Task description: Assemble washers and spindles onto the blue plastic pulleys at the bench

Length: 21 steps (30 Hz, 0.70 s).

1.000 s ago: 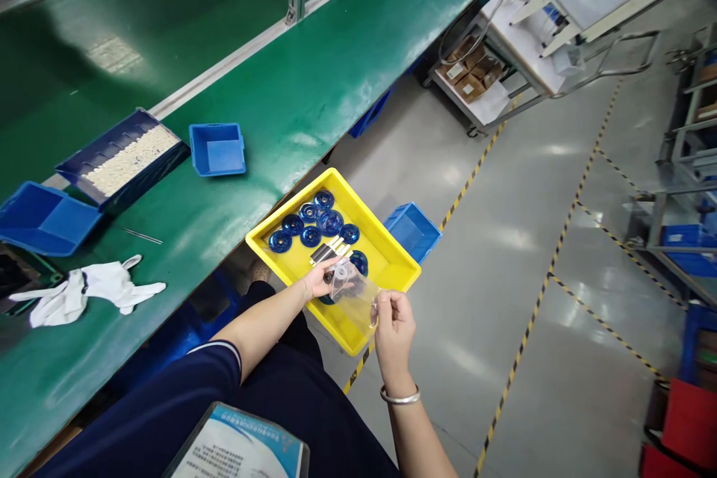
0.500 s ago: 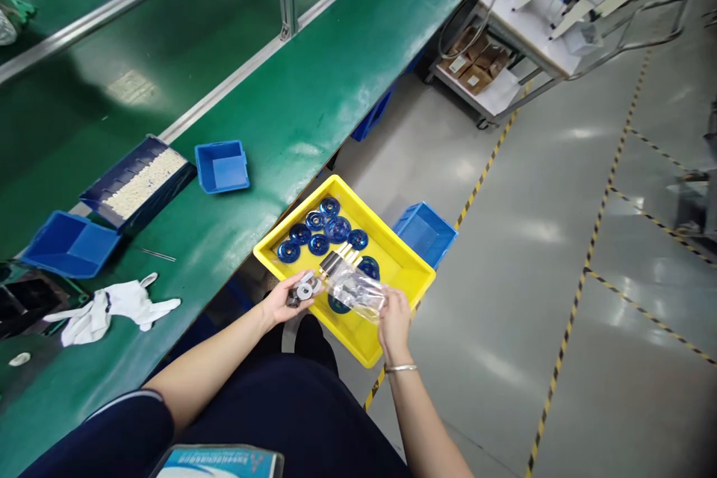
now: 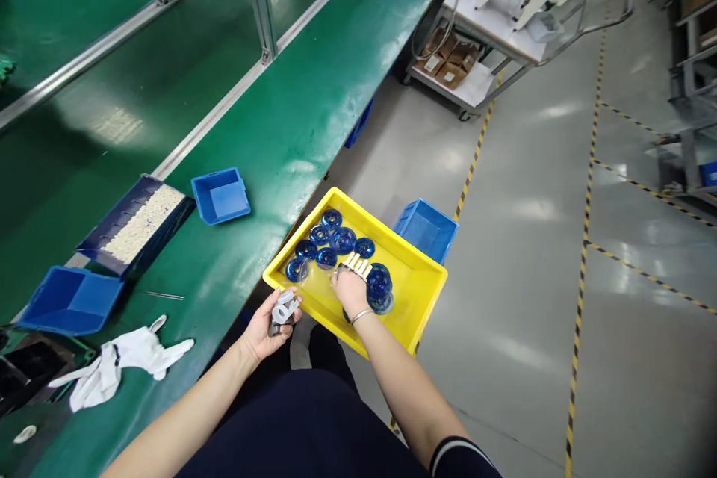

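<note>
My left hand (image 3: 272, 323) is cupped over my lap, just off the tray's near left edge, with its fingers curled round a few small grey-white ring-shaped parts (image 3: 283, 308). My right hand (image 3: 349, 288) reaches into the yellow tray (image 3: 417, 278) with its back up. Its fingers pinch a clear plastic bag (image 3: 311, 273) that lies over the blue discs (image 3: 336, 239). A row of short metal cylinders (image 3: 357, 264) sits just beyond that hand's knuckles. More blue discs (image 3: 381, 285) lie to its right.
The green workbench (image 3: 291, 104) runs along the left. On it are a small blue bin (image 3: 221, 196), a dark tray of white pieces (image 3: 140, 222), another blue bin (image 3: 70, 300) and white gloves (image 3: 126, 360). A blue crate (image 3: 426, 228) stands on the floor, with a cart (image 3: 476, 52) beyond it.
My right hand has brought the clear bag down into the tray over the discs. My left hand has drawn back toward my lap with the ring parts. The view has shifted.
</note>
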Motion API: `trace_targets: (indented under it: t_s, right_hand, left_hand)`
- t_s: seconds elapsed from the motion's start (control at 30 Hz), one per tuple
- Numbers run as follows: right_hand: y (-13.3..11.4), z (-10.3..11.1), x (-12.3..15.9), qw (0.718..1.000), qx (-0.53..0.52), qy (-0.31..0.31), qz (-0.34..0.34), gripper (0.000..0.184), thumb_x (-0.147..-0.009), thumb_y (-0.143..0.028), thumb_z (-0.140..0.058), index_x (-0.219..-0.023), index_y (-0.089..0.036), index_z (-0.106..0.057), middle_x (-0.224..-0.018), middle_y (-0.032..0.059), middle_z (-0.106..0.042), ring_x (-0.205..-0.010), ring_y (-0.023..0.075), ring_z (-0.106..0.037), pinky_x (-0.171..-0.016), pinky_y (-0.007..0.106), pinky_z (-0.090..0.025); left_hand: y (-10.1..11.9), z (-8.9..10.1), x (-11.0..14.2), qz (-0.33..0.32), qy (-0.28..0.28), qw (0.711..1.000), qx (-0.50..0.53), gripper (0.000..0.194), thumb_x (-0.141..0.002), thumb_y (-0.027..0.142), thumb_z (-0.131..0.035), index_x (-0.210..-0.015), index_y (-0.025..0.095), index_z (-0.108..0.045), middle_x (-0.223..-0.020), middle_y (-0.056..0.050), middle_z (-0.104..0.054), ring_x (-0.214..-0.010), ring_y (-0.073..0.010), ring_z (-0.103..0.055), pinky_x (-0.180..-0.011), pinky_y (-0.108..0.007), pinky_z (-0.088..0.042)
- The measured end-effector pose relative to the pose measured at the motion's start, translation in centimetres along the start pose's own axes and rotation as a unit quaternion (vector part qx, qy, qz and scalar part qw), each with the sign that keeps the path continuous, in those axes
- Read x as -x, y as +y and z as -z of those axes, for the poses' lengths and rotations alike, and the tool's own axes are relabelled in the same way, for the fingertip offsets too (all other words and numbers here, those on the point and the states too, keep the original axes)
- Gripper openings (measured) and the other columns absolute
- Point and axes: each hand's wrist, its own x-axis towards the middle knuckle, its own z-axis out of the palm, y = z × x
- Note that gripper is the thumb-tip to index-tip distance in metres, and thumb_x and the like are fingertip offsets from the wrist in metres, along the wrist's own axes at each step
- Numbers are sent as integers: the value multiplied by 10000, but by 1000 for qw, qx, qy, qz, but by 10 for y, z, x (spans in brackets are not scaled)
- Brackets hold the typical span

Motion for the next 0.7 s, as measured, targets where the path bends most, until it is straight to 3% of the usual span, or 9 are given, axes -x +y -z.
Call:
trace_targets:
  t_s: [0.1,0.2,0.3,0.4,0.57,0.7]
  right_hand:
    - [-8,20,-27,998,48,40,-4,364,-955,-345,-379,-1033,-74,-608,-994,215,-664,-944,291,-636,-847,393,-463]
    - [-6,29,-63,994,84,65,19,395,-932,-285,-450,-1260,-70,-502,-1239,217,-569,-1147,280,-537,-976,376,-400]
    - [4,28,-98,991,110,47,59,701,-818,-267,-657,-1418,-81,-346,-1426,208,-416,-1316,296,-384,-1066,358,-318]
    - [14,21,-127,987,136,27,80,866,-721,-279,-769,-1434,-72,-324,-1423,236,-382,-1298,346,-389,-1054,401,-315]
    - [22,19,-161,972,208,0,107,666,-724,-433,-755,-1239,-96,-500,-1197,198,-514,-1108,327,-537,-933,377,-381]
    - [26,23,-170,961,219,-19,169,550,-784,-426,-686,-1181,-92,-502,-1126,190,-572,-1065,318,-579,-907,369,-411]
  left_hand:
    - [18,0,4,-6,-8,1000,-19,226,-888,344,-583,-1048,189,-625,-939,-62,-648,-663,-161,-669,-340,-159,-451]
    - [35,5,7,-34,-3,999,-24,224,-885,347,-592,-1040,188,-623,-945,-63,-646,-653,-152,-666,-346,-159,-458]
    - [50,12,7,-69,5,998,-4,239,-886,369,-594,-1039,189,-622,-955,-65,-642,-671,-153,-672,-354,-159,-465]
    - [62,21,7,-109,21,993,38,249,-897,383,-576,-1056,197,-622,-969,-66,-639,-693,-152,-676,-363,-153,-469]
    - [78,29,11,-200,40,970,131,266,-931,412,-509,-1075,218,-621,-966,-50,-638,-705,-128,-667,-374,-135,-467]
    - [86,32,15,-248,37,953,172,253,-934,396,-513,-1086,225,-620,-960,-45,-638,-699,-112,-656,-379,-124,-460]
